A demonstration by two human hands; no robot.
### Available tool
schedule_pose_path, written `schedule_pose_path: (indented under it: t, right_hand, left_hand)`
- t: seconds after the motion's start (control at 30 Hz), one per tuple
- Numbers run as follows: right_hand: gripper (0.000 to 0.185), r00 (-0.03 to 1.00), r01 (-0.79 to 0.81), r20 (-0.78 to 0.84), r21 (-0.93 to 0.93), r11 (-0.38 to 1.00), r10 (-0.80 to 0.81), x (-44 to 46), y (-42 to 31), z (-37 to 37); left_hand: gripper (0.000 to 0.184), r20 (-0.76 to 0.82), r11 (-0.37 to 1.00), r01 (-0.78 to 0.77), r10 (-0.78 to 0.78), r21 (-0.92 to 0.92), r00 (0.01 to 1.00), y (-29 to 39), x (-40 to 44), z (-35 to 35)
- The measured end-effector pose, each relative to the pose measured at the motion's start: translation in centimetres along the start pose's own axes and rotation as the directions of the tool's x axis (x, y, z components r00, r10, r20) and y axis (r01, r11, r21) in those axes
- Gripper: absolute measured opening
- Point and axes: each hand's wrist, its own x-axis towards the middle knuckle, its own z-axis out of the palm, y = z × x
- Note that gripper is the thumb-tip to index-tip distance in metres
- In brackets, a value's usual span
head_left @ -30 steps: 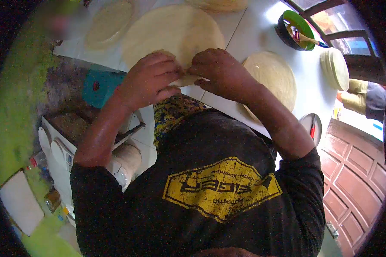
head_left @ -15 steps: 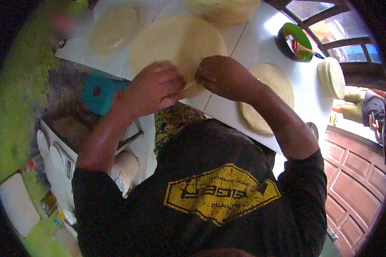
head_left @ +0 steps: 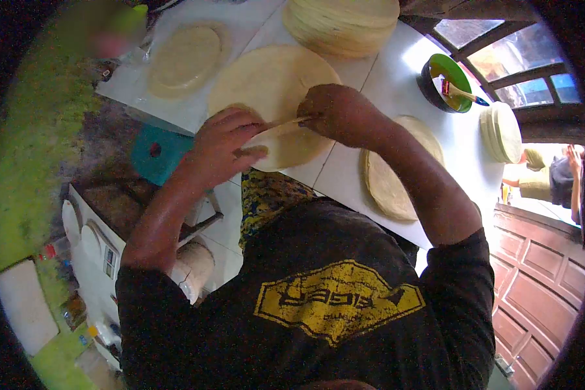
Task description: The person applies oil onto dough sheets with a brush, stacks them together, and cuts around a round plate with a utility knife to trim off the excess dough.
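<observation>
On the desk (head_left: 346, 162), a lifted edge of the dough (head_left: 273, 75) slants from the left hand (head_left: 225, 140), its grip unclear, slightly farther out to the right hand (head_left: 341, 116), pinching it, while the round sheet spreads beyond both.

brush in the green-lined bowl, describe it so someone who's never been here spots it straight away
On the white table, near the window, sits a bowl, black outside and green inside. The brush leans in it, its handle tip jutting over the rim. That dark blue tip sets it apart from the pale, flat dough rounds nearby.
</observation>
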Motion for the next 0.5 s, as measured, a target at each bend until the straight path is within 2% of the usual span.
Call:
schedule_pose_path:
  t: [0.07, 0.1, 0.13, 0.17, 0.2, 0.23, 0.27, 0.33, 0.37, 0.4, 0.43, 0.47, 0.5]
  right_hand:
    - [0.021, 0.998, -0.052, -0.021, 0.006, 0.999, 0.052, 0.9, 0.1, -1.5]
    - [0.021, 0.999, -0.049, -0.024, 0.004, 0.999, 0.049, 1.3, 0.5, -2.0]
    - [0.021, 0.999, 0.034, -0.041, -0.025, 0.999, -0.036, 1.9, 1.2, -2.6]
    - [0.020, 0.991, 0.119, -0.056, -0.058, 0.991, -0.122, 2.5, 1.7, -3.3]
    - [0.020, 0.990, 0.125, -0.059, -0.064, 0.990, -0.128, 3.1, 2.0, -4.2]
    - [0.022, 0.999, -0.002, -0.035, 0.002, 1.000, 0.002, 3.7, 2.0, -5.3]
    - [0.023, 0.991, -0.134, -0.003, 0.065, 0.989, 0.135, 4.2, 2.0, -6.4]
    - [0.026, 0.978, -0.201, -0.034, 0.101, 0.974, 0.206, 4.9, 1.8, -9.0]
    - [0.028, 0.961, -0.259, -0.065, 0.141, 0.955, 0.270, 5.0, 1.8, -10.2]
    - [0.028, 0.959, -0.264, -0.073, 0.134, 0.955, 0.275, 5.2, 2.3, -11.2]
    - [0.029, 0.961, -0.232, -0.135, 0.079, 0.970, 0.241, 5.4, 2.7, -12.2]
    - [0.031, 0.960, -0.203, -0.194, 0.021, 0.979, 0.203, 5.3, 3.0, -13.1]
    - [0.034, 0.933, -0.251, -0.207, 0.209, 0.945, 0.293, 5.3, 2.6, -14.2]
  left_hand:
    - [0.022, -0.055, 1.000, 0.002, -0.001, 0.015, 0.999, -1.2, -0.7, -0.7]
    - [0.022, -0.058, 0.997, 0.067, -0.065, 0.036, 0.996, -1.8, -0.9, -1.1]
    - [0.022, -0.064, 0.989, 0.134, -0.130, 0.057, 0.989, -2.2, -0.9, -1.4]
    - [0.022, -0.069, 0.989, 0.134, -0.130, 0.064, 0.989, -2.6, -0.5, -1.9]
    - [0.024, -0.009, 0.936, 0.326, -0.330, -0.135, 0.944, -3.1, 0.3, -2.7]
    - [0.025, 0.090, 0.808, 0.499, -0.498, -0.315, 0.863, -3.6, 1.2, -3.5]
    - [0.025, 0.085, 0.811, 0.492, -0.493, -0.315, 0.866, -4.4, 2.3, -4.4]
    - [0.028, -0.101, 0.933, 0.329, -0.345, -0.148, 0.933, -5.7, 4.8, -6.3]
    - [0.029, -0.078, 0.900, 0.358, -0.387, -0.248, 0.919, -5.8, 6.2, -7.3]
    - [0.030, -0.051, 0.858, 0.383, -0.424, -0.343, 0.904, -5.7, 7.5, -8.5]
    - [0.030, -0.053, 0.863, 0.371, -0.412, -0.343, 0.909, -5.7, 8.7, -9.7]
    - [0.030, -0.093, 0.911, 0.315, -0.349, -0.267, 0.932, -5.6, 9.9, -10.9]
    - [0.031, -0.122, 0.948, 0.257, -0.283, -0.189, 0.951, -6.2, 11.1, -11.9]
